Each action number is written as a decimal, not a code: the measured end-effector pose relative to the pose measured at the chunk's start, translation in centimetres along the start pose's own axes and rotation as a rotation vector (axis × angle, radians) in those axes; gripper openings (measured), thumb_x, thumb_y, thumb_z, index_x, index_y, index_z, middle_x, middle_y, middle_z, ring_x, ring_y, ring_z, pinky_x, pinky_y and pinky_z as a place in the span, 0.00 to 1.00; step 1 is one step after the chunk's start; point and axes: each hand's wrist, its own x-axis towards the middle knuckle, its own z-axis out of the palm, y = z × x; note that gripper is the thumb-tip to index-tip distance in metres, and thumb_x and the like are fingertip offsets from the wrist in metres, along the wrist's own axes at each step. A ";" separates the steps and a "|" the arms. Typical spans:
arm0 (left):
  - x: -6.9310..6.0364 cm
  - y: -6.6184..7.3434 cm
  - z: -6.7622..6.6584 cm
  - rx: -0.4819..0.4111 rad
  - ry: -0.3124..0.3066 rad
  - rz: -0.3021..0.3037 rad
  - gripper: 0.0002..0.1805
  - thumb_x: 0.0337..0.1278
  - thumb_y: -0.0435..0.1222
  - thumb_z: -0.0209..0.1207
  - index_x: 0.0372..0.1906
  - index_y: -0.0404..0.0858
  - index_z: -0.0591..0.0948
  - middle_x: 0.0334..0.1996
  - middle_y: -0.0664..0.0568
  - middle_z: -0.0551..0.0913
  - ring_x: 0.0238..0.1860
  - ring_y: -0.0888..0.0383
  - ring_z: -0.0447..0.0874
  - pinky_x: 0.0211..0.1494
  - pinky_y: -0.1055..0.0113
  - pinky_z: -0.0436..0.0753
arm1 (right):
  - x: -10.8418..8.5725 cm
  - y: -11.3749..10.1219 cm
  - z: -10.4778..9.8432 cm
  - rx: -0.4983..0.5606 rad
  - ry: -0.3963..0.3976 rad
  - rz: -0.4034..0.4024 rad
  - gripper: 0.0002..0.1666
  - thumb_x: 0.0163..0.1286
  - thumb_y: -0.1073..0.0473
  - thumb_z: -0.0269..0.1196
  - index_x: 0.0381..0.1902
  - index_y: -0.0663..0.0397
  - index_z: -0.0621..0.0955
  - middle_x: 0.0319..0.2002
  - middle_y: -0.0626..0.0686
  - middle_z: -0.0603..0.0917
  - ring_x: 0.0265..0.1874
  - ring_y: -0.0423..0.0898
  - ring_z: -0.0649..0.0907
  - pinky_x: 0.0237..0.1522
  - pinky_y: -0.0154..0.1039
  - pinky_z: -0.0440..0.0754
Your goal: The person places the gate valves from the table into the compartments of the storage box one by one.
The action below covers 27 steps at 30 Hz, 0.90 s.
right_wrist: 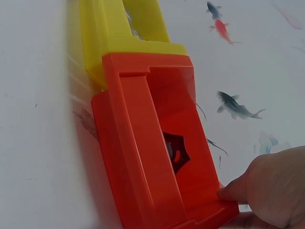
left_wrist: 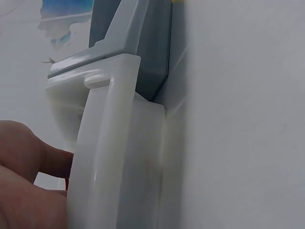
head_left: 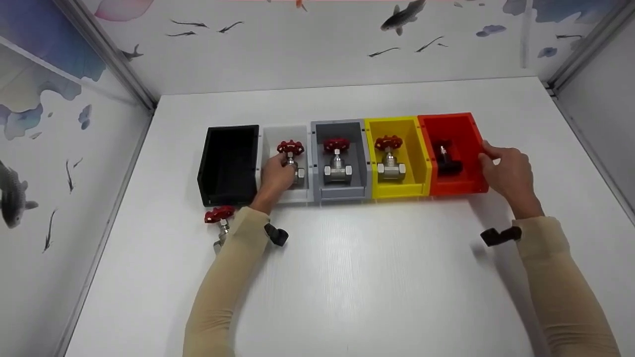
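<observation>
My left hand [head_left: 278, 174] reaches into the white bin [head_left: 270, 136] and holds a metal valve with a red handwheel [head_left: 290, 147]; its fingertips are partly hidden. The left wrist view shows this hand [left_wrist: 28, 176] behind the white bin's front wall [left_wrist: 105, 152]. With thumb and fingers, my right hand [head_left: 511, 173] pinches the right wall of the red bin [head_left: 459, 183]. A black-bodied valve [head_left: 448, 163] lies inside that bin. Similar red-wheeled valves sit in the grey bin [head_left: 342, 193], this valve [head_left: 338, 161], and the yellow bin [head_left: 402, 191], this valve [head_left: 391, 161].
A black bin [head_left: 230, 163] stands at the row's left end, joined side by side with the others. Another red-wheeled valve [head_left: 220, 215] lies on the white table [head_left: 357, 277] before it, partly behind my left sleeve. Printed panels [head_left: 307, 54] enclose the back and sides.
</observation>
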 end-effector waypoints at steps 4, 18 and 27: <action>0.0 -0.1 0.1 0.052 0.016 0.012 0.24 0.69 0.35 0.50 0.69 0.36 0.73 0.65 0.44 0.76 0.66 0.51 0.71 0.66 0.59 0.72 | -0.1 0.0 0.0 -0.001 0.005 -0.008 0.26 0.78 0.55 0.51 0.71 0.54 0.66 0.64 0.70 0.73 0.25 0.52 0.72 0.22 0.36 0.72; -0.2 -0.1 0.2 0.035 0.008 0.057 0.24 0.70 0.33 0.49 0.68 0.34 0.73 0.62 0.42 0.78 0.60 0.51 0.75 0.61 0.58 0.75 | 0.0 0.3 0.3 0.008 -0.006 0.007 0.27 0.79 0.54 0.51 0.71 0.53 0.64 0.66 0.69 0.71 0.42 0.59 0.77 0.27 0.35 0.73; -0.3 -0.1 0.1 0.060 0.012 0.065 0.24 0.69 0.33 0.49 0.68 0.34 0.72 0.63 0.42 0.77 0.64 0.51 0.72 0.65 0.58 0.73 | 0.0 0.2 0.1 0.014 -0.009 0.016 0.27 0.79 0.54 0.51 0.72 0.53 0.64 0.66 0.69 0.71 0.41 0.58 0.75 0.27 0.36 0.73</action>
